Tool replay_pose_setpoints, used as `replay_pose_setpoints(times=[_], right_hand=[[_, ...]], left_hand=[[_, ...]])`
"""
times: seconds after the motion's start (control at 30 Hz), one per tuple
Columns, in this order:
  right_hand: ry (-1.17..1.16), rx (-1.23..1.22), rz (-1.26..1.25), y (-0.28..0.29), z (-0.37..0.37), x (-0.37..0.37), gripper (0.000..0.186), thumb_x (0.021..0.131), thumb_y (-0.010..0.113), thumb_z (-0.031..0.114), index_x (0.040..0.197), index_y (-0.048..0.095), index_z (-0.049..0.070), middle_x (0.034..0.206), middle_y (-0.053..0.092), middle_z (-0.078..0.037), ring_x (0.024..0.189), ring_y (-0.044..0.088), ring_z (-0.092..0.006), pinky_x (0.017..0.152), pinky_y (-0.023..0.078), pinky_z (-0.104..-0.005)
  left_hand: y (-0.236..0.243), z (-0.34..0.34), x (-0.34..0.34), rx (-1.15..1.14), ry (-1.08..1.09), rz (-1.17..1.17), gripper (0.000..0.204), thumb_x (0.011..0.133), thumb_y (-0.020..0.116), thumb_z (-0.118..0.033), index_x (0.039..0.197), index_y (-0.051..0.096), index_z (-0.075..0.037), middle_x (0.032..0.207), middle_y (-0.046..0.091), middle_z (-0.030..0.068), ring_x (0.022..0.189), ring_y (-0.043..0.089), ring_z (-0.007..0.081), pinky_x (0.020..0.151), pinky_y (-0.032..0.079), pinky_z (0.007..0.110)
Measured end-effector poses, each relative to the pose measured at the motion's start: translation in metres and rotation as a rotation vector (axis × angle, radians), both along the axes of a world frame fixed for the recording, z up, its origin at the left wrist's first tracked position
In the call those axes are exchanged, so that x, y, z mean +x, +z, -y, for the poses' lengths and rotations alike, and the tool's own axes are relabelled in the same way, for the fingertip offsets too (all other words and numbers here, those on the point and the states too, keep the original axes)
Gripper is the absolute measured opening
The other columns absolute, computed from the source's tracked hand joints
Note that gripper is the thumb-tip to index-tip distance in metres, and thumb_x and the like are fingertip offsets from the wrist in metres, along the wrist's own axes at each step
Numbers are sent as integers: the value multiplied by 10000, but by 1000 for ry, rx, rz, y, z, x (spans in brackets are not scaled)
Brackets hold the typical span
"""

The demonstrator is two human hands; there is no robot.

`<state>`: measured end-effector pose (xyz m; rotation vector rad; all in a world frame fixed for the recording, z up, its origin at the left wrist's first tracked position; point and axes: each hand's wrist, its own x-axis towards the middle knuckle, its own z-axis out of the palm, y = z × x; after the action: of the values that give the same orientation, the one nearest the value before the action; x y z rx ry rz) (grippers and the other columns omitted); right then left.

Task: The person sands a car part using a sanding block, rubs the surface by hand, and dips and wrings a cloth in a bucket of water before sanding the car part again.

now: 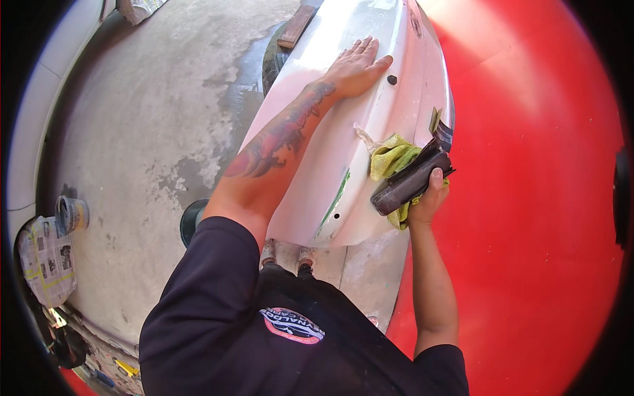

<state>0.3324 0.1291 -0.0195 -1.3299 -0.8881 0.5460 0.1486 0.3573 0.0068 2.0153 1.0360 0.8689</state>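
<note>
On concrete floor [145, 132], sanding block [411, 181] (held) slants up-right.

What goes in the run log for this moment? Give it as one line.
left hand: flat on white body panel | right hand: grips dark sanding block plus yellow cloth | red panel alongside

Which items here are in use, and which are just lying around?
In use: white panel under left hand; sanding block and yellow cloth in right hand.
Lying about: can, newspaper, wood block on tyre.
</note>
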Motion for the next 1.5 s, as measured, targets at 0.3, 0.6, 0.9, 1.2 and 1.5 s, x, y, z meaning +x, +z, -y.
replay_pose_setpoints(times=[0.3,0.6,0.9,1.2,1.5], right_hand=[[29,29,51,0,-3,2,519,997,555,440,1120,627,-59,992,663,-96,879,639,-172,795,521,-324],[53,65,41,-7,-7,9,540,1011,546,451,1100,649,-72,972,684,-101,841,660,-181,788,537,-329],[101,21,-20,-4,-4,11,494,1022,552,388,1236,586,-56,1123,656,-108,996,637,-195,902,509,-346],[104,-1,-88,-5,-2,16,495,1014,547,394,1180,595,-69,1070,664,-126,926,666,-204,826,546,-355],[85,-5,-35,0,-3,4,545,984,559,442,1154,602,-74,1036,662,-126,907,659,-212,814,540,-352]], left_hand=[[-24,68,-39,51,-16,-11,782,1053,335,-526,1593,230,30,1679,177,230,1577,110,332,1276,96,400],[-38,142,-77,74,-15,-36,746,1043,425,-420,1594,212,36,1670,170,258,1570,128,361,1273,107,422],[-47,242,-123,13,-30,-60,777,1030,442,-432,1602,184,25,1672,165,248,1568,128,368,1270,103,460],[-57,265,-151,-65,-66,-151,796,1018,480,-412,1606,169,24,1668,165,259,1562,134,398,1265,126,471],[-101,49,-108,-195,125,-137,802,1065,302,-540,1589,200,59,1682,149,236,1578,110,316,1279,90,380]])
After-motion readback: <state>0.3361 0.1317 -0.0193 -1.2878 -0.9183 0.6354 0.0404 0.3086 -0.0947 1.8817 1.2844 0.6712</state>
